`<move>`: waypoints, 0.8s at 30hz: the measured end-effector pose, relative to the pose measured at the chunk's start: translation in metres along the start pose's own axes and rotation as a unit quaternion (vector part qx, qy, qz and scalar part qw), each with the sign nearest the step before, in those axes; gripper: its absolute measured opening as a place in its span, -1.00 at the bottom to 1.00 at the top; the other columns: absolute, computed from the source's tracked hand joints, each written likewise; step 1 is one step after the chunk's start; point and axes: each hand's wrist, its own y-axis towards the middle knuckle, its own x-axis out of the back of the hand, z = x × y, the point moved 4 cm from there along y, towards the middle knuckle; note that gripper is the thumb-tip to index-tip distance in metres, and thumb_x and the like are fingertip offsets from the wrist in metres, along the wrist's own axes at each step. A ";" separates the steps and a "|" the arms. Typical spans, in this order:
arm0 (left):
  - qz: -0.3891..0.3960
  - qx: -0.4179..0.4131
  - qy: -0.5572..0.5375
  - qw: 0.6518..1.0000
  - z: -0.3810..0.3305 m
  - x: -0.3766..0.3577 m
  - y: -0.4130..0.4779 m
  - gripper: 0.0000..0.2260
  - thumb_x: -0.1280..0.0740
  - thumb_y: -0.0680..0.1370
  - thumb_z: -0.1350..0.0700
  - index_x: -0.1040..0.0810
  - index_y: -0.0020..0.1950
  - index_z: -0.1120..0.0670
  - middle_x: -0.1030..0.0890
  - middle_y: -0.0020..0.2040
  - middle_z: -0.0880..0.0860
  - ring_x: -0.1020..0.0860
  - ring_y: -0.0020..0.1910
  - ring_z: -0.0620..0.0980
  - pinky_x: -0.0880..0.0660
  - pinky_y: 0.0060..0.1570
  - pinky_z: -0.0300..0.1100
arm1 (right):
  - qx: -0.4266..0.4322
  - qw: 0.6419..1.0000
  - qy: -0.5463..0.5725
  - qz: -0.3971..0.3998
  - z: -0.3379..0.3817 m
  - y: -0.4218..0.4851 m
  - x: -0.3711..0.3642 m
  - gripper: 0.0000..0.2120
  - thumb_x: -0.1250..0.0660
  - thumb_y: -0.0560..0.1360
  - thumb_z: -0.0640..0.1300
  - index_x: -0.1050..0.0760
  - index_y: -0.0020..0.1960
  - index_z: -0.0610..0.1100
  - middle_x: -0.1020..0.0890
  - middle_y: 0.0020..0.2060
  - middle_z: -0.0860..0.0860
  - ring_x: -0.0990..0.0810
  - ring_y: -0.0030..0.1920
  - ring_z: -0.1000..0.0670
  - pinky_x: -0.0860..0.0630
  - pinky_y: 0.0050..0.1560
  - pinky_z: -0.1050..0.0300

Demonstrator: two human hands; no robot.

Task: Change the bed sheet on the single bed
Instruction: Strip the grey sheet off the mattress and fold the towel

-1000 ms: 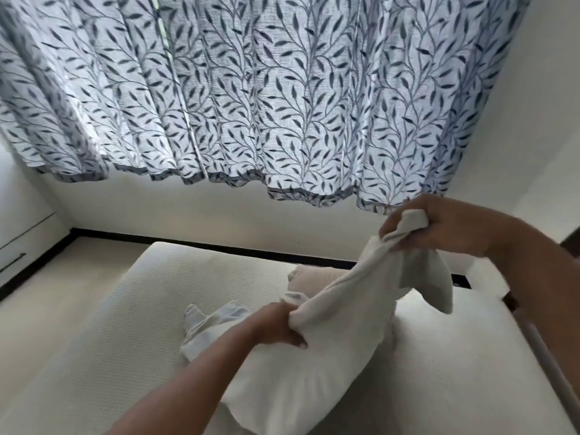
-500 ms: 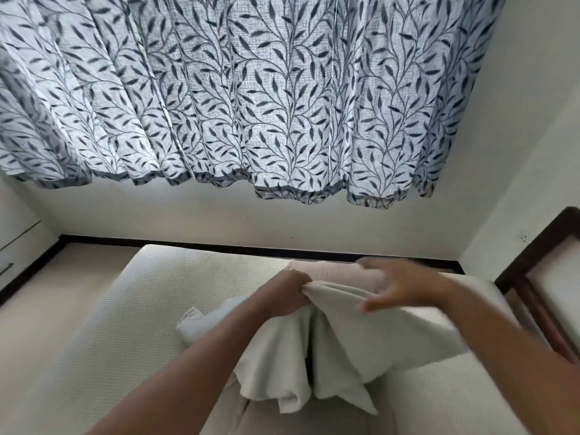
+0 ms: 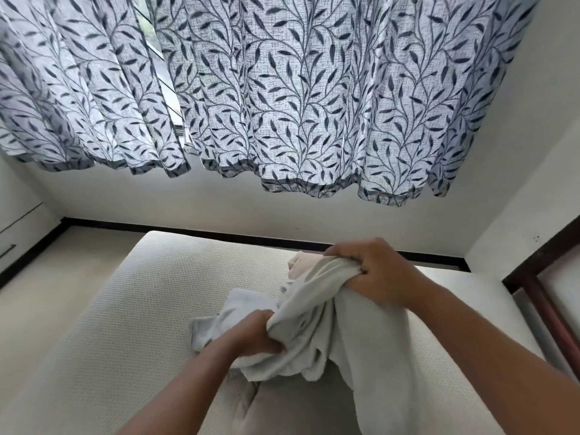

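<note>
Leaf-print curtain (image 3: 282, 89) hangs over a white wall; bare textured mattress (image 3: 125, 309) below. White sheet (image 3: 314, 328) bunched above the mattress, held by 2 hands. Left hand (image 3: 257, 335) fingers curled around a lower fold; right hand (image 3: 373, 274) fingers clamped on the upper gather.

Counts around the bare mattress (image 3: 131, 309)

One mattress, with one white sheet (image 3: 361, 334) bunched above its middle; two hands on that sheet, the left hand (image 3: 257, 335) nearer the mattress's near end, the right hand (image 3: 376, 274) toward its far end. One pale pillow (image 3: 301, 265) lies at the far end of the mattress. Two leaf-print curtain panels (image 3: 314, 98) hang beyond the mattress. One dark wooden frame (image 3: 546, 293) stands right of the mattress.
</note>
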 end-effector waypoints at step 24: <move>-0.295 0.038 0.006 0.955 0.175 0.193 -0.022 -0.73 -0.39 0.45 0.34 -0.62 0.09 0.10 -0.60 -0.05 0.10 -0.57 -0.04 0.14 -0.46 0.00 -0.02 | -0.189 0.940 -0.265 -0.107 -0.020 0.030 0.077 -0.67 -0.47 0.40 -0.32 -0.68 -0.09 0.12 -0.69 -0.18 -0.07 -0.64 -0.11 -0.10 -0.51 -0.09 0.00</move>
